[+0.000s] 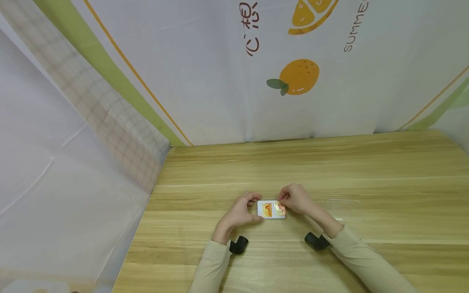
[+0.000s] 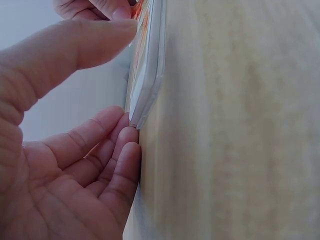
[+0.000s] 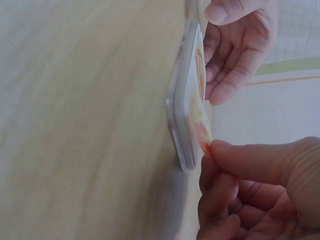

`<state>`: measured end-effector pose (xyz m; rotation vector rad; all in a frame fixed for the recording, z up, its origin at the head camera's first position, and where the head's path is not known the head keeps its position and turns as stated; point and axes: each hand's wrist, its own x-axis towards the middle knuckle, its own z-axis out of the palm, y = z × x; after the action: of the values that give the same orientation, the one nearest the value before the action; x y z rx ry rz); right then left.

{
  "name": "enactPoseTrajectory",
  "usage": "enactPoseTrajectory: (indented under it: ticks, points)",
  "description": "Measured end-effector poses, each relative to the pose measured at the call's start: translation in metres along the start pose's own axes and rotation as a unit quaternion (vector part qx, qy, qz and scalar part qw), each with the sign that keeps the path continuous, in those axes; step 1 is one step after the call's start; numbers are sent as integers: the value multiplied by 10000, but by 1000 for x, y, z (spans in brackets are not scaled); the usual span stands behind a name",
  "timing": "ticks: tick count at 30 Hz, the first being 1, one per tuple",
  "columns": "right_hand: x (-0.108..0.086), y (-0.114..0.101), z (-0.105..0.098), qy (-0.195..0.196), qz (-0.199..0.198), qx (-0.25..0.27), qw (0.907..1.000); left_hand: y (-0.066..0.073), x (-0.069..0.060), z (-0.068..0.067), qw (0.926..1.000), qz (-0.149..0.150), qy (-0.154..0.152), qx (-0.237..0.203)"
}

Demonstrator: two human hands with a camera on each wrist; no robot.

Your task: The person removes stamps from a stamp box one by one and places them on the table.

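On the wooden table lies a flat white rectangular block (image 1: 271, 217) with rounded corners. An orange-and-yellow picture (image 1: 267, 210) covers part of its top, left of centre. Beside that, a shiny sticker (image 1: 279, 208) sits at the block's right end. Thumb and fingers of my left hand (image 1: 239, 211) hold the block by opposite edges at its left end; the fingertips touch its side in the left wrist view. My right hand (image 1: 296, 199) pinches a corner of the sticker, whose edge is raised off the block in the right wrist view (image 3: 205, 135).
A thin clear plastic sheet (image 1: 343, 200) lies on the table (image 1: 293, 162) to the right of my right forearm. Black wrist fittings (image 1: 239, 245) sit by both sleeves. Behind the table hangs a white cloth (image 1: 220, 81) printed with oranges.
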<state>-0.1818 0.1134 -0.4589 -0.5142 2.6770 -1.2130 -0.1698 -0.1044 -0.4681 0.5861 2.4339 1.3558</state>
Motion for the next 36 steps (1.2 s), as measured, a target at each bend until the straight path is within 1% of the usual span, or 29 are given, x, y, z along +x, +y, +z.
enactPoseTrajectory:
  ticks: [3, 6, 14, 17, 24, 27, 32, 34, 36]
  points:
    - [0, 1, -1, -71, 50, 156, 9998, -1, 0, 0, 10000, 5, 0, 3]
    - [1, 2, -3, -102, 52, 221, 9997, -2, 1, 0, 10000, 6, -7, 2]
    - [1, 1, -7, -147, 206, 378, 9990, 0, 1, 0, 10000, -6, -29, 30]
    - [1, 3, -8, -180, 289, 468, 9983, 0, 0, 0, 10000, 9, -25, 69]
    - [1, 7, -13, -193, 337, 581, 9976, 0, 0, 0, 9999, -39, -29, 124]
    - [0, 7, -16, -168, 408, 664, 9968, 0, 0, 0, 9999, 31, -29, 125]
    - [-1, 8, -21, -113, 460, 675, 9966, -1, -2, -1, 9991, 361, -9, 225]
    - [-1, 8, -23, -117, 483, 698, 9963, -1, -2, -1, 9989, 409, 0, 227]
    - [-2, 8, -24, -139, 524, 738, 9958, -1, -2, -1, 9992, 342, -10, 209]
